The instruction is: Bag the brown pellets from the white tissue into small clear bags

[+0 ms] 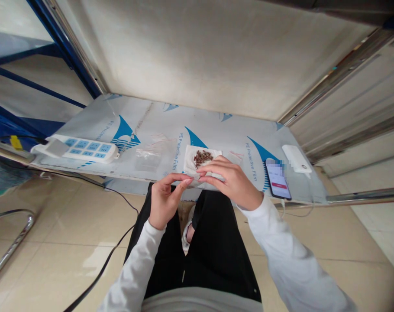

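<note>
Brown pieces: a loose pile of small, slender, brown, metallic-looking pieces (202, 158) lies on a flat white square holder (188, 161), near the front edge of the film-covered table (210, 123), midway along it.
Direction of pieces: the long axes run several ways, with no shared heading; single tips are too small to tell.
White holder: its far edge runs left to right, dipping slightly to the right; the right hand covers its near right part.
Left hand: the bare left hand (166, 197) points right, thumb and index finger nearly meeting before the holder; I cannot tell what lies between them.
Right hand: the bare right hand (231, 177) points left, thumb and index finger narrow, their tips just beside the left's; any hold is too small to tell.
Left of holder: clear plastic bags (148, 157), then a white power strip with blue sockets (91, 149), lying lengthwise left to right.
Right of holder: a dark-edged phone with a lit screen (278, 180), just beside a white rounded oblong device (296, 158).
</note>
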Motion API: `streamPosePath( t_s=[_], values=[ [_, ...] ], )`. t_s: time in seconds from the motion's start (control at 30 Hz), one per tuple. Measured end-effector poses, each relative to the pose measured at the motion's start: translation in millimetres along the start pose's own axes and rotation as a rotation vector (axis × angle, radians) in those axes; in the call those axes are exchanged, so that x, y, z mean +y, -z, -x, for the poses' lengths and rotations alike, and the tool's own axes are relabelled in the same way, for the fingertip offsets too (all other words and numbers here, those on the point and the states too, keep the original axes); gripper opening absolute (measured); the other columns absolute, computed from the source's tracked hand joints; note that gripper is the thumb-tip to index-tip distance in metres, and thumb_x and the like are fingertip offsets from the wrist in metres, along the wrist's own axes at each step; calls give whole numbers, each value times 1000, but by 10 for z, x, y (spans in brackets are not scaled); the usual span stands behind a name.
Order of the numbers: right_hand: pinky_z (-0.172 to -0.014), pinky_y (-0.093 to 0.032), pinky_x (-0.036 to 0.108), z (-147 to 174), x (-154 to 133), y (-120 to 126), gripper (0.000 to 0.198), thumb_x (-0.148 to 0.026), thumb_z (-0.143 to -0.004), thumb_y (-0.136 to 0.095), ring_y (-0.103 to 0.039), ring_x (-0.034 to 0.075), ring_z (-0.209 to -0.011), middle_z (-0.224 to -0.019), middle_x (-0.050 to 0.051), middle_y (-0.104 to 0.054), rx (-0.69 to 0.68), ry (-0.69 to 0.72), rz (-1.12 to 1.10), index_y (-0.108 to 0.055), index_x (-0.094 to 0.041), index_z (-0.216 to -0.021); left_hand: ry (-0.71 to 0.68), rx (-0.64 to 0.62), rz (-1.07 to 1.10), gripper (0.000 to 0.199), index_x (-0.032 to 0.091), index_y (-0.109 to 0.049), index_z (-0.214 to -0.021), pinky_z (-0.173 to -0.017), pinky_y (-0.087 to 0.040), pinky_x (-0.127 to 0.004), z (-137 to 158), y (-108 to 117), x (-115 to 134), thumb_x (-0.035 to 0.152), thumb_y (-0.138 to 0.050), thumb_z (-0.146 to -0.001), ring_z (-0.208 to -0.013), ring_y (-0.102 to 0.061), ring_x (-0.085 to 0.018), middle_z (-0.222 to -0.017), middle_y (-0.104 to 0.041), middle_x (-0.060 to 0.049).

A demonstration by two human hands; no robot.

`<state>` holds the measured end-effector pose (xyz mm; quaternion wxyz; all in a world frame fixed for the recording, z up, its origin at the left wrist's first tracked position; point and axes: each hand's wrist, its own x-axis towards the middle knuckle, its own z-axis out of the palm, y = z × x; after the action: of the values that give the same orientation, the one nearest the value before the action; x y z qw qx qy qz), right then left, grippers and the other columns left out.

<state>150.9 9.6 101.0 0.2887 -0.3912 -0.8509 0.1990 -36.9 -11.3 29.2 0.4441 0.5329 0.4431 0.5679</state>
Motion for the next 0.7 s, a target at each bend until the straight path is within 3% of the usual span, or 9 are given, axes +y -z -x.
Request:
streamPosePath(
  t_s=[0.2, 0.37, 0.47, 0.57, 0.7],
  values=[
    [-88, -48, 37, 86, 5, -77, 21, -38, -76, -73, -58, 22, -105, -112, 8, -63, 126, -151, -171, -67, -22, -88, 28, 27, 64, 10, 17, -68, -82, -76, -50, -26, 15, -42, 37, 26, -68, -78, -78, -65, -15, -81, -71, -4],
    [-75, -52, 29, 140, -14, -240, 18, -36, -80, -69, -65, 16, -77, -80, 2, -68, 192, -374, -517, -62, -19, -81, 34, -27, 62, 16, 17, -65, -92, -82, -49, -28, 16, -64, 54, 28, -66, -80, -85, -64, -16, -89, -69, -6],
    [-78, -52, 29, 160, -35, -315, 21, -34, -75, -73, -66, 16, -81, -83, 2, -69, 271, -413, -564, -64, -20, -89, 25, -71, -17, 16, 17, -67, -89, -82, -49, -29, 21, -59, 57, 29, -67, -79, -83, -63, -17, -88, -70, -7],
    [-77, -52, 30, 176, -35, -348, 33, -36, -74, -73, -67, 17, -82, -86, 3, -70, 246, -484, -605, -64, -21, -102, 17, -43, -75, 16, 16, -68, -83, -77, -49, -28, 32, -54, 60, 32, -67, -79, -77, -63, -17, -81, -70, -6],
    [-72, -50, 29, 185, -17, -352, 23, -39, -79, -68, -64, 17, -77, -81, 5, -71, 176, -510, -536, -70, -17, -81, 31, -14, -115, 18, 16, -68, -80, -74, -49, -27, 35, -72, 68, 34, -68, -78, -74, -62, -16, -77, -69, -5]
  ],
)
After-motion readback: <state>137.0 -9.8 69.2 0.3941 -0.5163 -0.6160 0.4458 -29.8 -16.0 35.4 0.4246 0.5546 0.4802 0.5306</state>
